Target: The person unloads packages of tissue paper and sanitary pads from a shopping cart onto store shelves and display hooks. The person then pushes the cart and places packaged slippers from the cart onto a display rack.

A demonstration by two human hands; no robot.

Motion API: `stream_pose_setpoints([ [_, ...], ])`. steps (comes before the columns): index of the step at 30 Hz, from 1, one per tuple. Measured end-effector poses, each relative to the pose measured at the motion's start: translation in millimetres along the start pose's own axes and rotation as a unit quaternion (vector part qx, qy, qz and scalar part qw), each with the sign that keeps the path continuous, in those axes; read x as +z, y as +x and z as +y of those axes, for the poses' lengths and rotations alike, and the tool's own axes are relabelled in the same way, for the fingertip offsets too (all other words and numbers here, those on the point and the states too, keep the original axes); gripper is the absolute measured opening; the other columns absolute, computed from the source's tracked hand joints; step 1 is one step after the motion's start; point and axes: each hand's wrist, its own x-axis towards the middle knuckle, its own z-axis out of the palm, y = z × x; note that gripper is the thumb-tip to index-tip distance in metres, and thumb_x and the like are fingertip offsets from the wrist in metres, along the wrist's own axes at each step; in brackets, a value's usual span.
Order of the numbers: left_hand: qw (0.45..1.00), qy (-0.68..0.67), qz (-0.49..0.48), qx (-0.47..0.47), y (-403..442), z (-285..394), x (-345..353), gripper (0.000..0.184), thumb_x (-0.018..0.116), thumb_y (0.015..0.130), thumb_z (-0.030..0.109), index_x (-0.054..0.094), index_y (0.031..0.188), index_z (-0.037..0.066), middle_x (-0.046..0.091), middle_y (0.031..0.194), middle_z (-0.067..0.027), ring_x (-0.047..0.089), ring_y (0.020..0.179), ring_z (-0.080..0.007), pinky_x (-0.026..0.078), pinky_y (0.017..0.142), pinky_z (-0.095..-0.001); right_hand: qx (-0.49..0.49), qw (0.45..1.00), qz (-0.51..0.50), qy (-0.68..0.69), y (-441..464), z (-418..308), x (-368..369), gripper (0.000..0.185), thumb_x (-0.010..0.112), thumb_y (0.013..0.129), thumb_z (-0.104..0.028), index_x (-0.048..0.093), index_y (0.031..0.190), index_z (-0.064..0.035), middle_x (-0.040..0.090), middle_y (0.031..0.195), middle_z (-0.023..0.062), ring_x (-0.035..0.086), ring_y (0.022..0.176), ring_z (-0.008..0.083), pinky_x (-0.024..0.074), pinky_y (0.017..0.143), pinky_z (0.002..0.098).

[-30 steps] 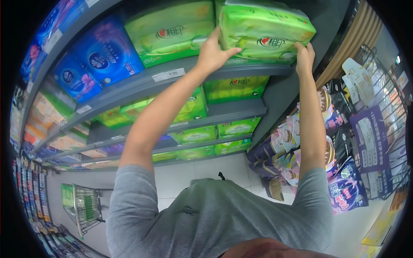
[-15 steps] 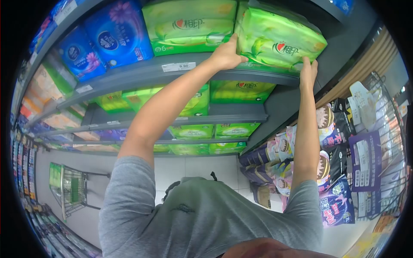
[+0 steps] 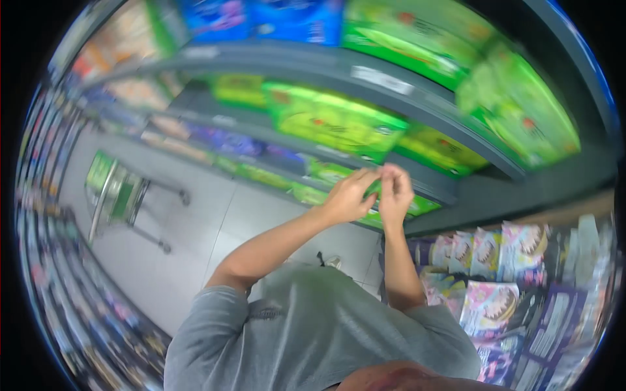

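Observation:
My left hand [image 3: 353, 195] and my right hand [image 3: 395, 195] are close together in front of the lower shelves, their fingertips meeting or nearly so. The fingers of both are bent and blurred, and nothing can be made out between them. Beyond them, a green and yellow pack [image 3: 332, 122] lies on the middle shelf. A large green pack [image 3: 518, 107] sits tilted at the right end of the upper shelf, beside another green pack [image 3: 417, 36]. Neither hand touches these upper packs.
Blue packs [image 3: 297, 19] stand on the upper shelf [image 3: 313, 58]. A shopping cart [image 3: 124, 195] is on the floor at the left, near another shelf row [image 3: 85, 293]. Pink and purple bags [image 3: 489, 306] hang at the lower right.
Both hands have let go of the large green pack and moved down together before my chest. The view has turned left, so the shelves appear shifted and tilted.

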Motion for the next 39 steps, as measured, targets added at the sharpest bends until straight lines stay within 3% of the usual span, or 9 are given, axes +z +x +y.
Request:
stream_pose_setpoints([
  [4,0.919,0.051,-0.173,-0.351,-246,-198,-35,0.050,0.064,0.082,0.031,0.056,0.124,0.005,0.056,0.126,-0.0211,0.055,0.114,-0.0366,0.044,0.098,-0.0428,0.210,0.881,-0.404,-0.129,-138,78,35,0.035,0.070,0.084,-0.024,0.061,0.108,-0.0001,0.068,0.091,0.0149,0.064,0.081,0.0188,0.0505,0.074,0.0311],
  [8,0.617,0.162,-0.034,-0.769,-546,-229,-173,0.039,0.066,0.078,0.029,0.065,0.106,0.003,0.061,0.118,-0.0202,0.057,0.112,-0.0348,0.046,0.094,-0.0436,0.104,0.664,-0.697,-0.250,-180,25,124,0.051,0.072,0.082,-0.033,0.059,0.119,-0.0012,0.067,0.094,0.0156,0.064,0.087,0.0215,0.0503,0.074,0.0338],
  [13,0.491,-0.043,0.448,-0.746,-822,-132,-287,0.021,0.056,0.083,0.018,0.069,0.089,0.003,0.065,0.073,-0.0084,0.062,0.059,-0.0185,0.049,0.050,-0.0322,-0.019,0.661,-0.687,-0.302,-208,-17,296,0.056,0.069,0.080,-0.032,0.055,0.124,-0.0009,0.063,0.112,0.0238,0.062,0.104,0.0362,0.0491,0.088,0.0408],
  [18,0.353,0.385,0.364,-0.771,-1071,-52,-194,0.035,0.049,0.089,0.027,0.063,0.064,0.007,0.051,0.047,-0.0038,0.052,0.043,-0.0165,0.044,0.042,-0.0342,-0.128,0.652,-0.723,-0.187,-289,-60,435,0.050,0.068,0.081,-0.030,0.058,0.120,-0.0009,0.065,0.107,0.0216,0.063,0.098,0.0329,0.0497,0.085,0.0398],
  [25,0.189,-0.361,0.604,-0.685,-918,-39,-9,0.025,0.060,0.087,0.029,0.064,0.097,0.006,0.064,0.081,-0.0139,0.062,0.066,-0.0224,0.052,0.053,-0.0399,0.115,0.574,-0.808,-0.068,-421,86,542,0.032,0.065,0.087,-0.028,0.066,0.103,0.0001,0.067,0.084,0.0101,0.063,0.075,0.0148,0.0513,0.070,0.0295],
  [28,0.599,-0.032,0.337,-0.725,-878,-49,24,0.029,0.063,0.085,0.029,0.062,0.105,0.008,0.065,0.091,-0.0163,0.063,0.076,-0.0283,0.051,0.061,-0.0420,0.121,0.423,-0.828,-0.347,-433,192,520,0.029,0.060,0.084,-0.031,0.069,0.079,-0.0037,0.060,0.059,0.0108,0.064,0.062,0.0197,0.0532,0.061,0.0351],
  [31,0.583,-0.024,0.177,-0.792,-896,-60,31,0.030,0.063,0.085,0.028,0.062,0.105,0.007,0.065,0.092,-0.0144,0.064,0.077,-0.0280,0.050,0.062,-0.0413,0.081,0.279,-0.832,-0.472,-427,254,495,0.030,0.062,0.084,-0.030,0.069,0.092,-0.0020,0.068,0.079,0.0183,0.068,0.073,0.0238,0.0539,0.066,0.0436],
  [35,0.189,-0.333,0.543,-0.747,-942,-67,-81,0.029,0.061,0.085,0.025,0.061,0.105,0.004,0.065,0.088,-0.0135,0.063,0.072,-0.0250,0.050,0.059,-0.0397,0.305,0.392,-0.745,-0.445,-415,184,538,0.032,0.065,0.084,-0.030,0.067,0.096,-0.0011,0.068,0.091,0.0150,0.068,0.074,0.0260,0.0523,0.065,0.0430],
  [39,0.175,-0.255,0.599,-0.739,-958,-117,-238,0.025,0.061,0.083,0.020,0.062,0.100,0.002,0.065,0.081,-0.0131,0.061,0.064,-0.0222,0.049,0.055,-0.0359,0.315,0.404,-0.739,-0.437,-429,204,634,0.030,0.064,0.084,-0.030,0.067,0.094,-0.0010,0.068,0.081,0.0135,0.066,0.064,0.0242,0.0514,0.056,0.0399],
])
